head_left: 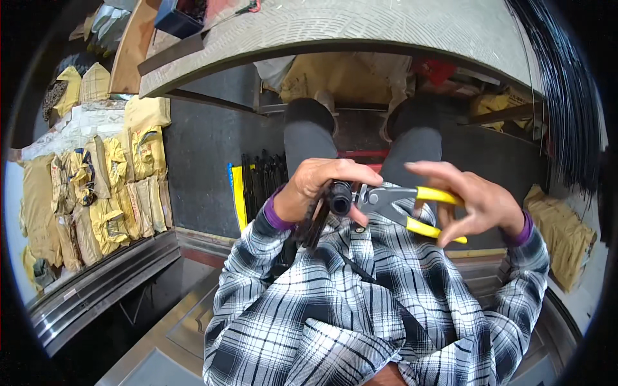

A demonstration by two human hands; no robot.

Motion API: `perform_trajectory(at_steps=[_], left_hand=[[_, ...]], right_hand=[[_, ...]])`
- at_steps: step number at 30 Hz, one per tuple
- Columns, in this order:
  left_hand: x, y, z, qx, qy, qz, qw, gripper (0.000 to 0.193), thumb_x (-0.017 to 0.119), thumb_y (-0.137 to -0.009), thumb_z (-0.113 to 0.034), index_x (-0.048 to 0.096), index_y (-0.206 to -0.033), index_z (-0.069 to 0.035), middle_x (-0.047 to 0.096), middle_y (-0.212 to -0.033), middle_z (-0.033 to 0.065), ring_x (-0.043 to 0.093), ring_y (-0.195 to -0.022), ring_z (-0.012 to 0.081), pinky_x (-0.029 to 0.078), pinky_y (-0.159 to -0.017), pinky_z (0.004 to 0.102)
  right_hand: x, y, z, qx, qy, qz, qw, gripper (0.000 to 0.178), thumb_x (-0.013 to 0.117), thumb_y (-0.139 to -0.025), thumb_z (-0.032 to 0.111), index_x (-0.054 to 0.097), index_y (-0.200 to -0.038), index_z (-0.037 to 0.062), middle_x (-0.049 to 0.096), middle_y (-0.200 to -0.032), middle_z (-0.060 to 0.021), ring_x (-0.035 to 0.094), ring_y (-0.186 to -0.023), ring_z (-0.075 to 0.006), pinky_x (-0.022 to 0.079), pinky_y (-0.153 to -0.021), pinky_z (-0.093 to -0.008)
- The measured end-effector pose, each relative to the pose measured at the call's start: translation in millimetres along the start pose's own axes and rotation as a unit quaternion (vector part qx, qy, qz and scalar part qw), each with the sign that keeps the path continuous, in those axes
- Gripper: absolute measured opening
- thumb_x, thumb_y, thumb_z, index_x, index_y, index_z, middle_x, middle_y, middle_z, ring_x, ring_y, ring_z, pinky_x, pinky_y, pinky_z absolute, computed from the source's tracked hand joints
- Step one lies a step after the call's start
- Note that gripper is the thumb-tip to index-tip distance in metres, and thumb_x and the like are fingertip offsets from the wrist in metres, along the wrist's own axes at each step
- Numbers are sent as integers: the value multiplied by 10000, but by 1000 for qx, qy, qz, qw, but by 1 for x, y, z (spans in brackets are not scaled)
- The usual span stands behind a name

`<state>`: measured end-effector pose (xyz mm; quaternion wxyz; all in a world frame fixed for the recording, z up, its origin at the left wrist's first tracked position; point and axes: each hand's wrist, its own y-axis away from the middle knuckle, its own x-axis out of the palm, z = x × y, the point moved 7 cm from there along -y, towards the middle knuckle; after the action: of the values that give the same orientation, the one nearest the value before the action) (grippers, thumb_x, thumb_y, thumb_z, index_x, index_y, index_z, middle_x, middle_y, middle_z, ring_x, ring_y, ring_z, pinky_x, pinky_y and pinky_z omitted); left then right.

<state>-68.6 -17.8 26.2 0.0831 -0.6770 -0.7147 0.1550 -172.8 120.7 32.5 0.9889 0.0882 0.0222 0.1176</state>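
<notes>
Above my lap, my left hand (315,177) is closed around a black bundle of thin rods (315,219) that looks like a folded umbrella frame. The bundle's round, hollow black end (340,199) faces up toward me. In my right hand (483,202) are pliers (389,195) with grey metal heads and yellow handles. The handles are spread apart, with fingers on and between them. The jaw tips lie right beside the hollow end, near my left fingertips; whether they grip anything there is hidden.
A grey worktable (360,26) curves across in front, over my knees. More black rod bundles (265,177) stand on the floor to the left, beside a yellow strip (239,196). Paper-wrapped packages (103,193) lie farther left. Long black wires (563,96) hang at the right, above a brown sack (563,238).
</notes>
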Motion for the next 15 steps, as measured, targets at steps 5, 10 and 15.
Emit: perform_trajectory(at_steps=[5, 10, 15], left_hand=[[4, 5, 1, -7, -71, -59, 996, 565, 800, -550, -91, 555, -1056, -31, 613, -985, 111, 620, -831, 220, 473, -711, 269], [1, 4, 7, -33, -86, -106, 990, 543, 809, -568, -146, 554, -1037, -45, 592, -955, 90, 602, -765, 179, 468, -675, 263], [-3, -2, 2, -8, -126, -94, 988, 548, 812, -583, -198, 544, -1038, -49, 586, -921, 61, 587, -739, 132, 463, -634, 234]], right_hand=[[4, -5, 18, -13, 537, -140, 832, 525, 714, -591, 145, 553, -1087, 82, 483, -1071, -114, 509, -944, -268, 421, -785, -388], [-5, -11, 24, -30, 602, -188, 776, 591, 679, -508, 17, 542, -1081, 71, 433, -1212, -134, 474, -1030, -292, 368, -885, -465], [-11, -9, 26, -21, 582, -148, 800, 421, 715, -567, 85, 540, -949, 67, 481, -944, -105, 509, -807, -266, 416, -688, -375]])
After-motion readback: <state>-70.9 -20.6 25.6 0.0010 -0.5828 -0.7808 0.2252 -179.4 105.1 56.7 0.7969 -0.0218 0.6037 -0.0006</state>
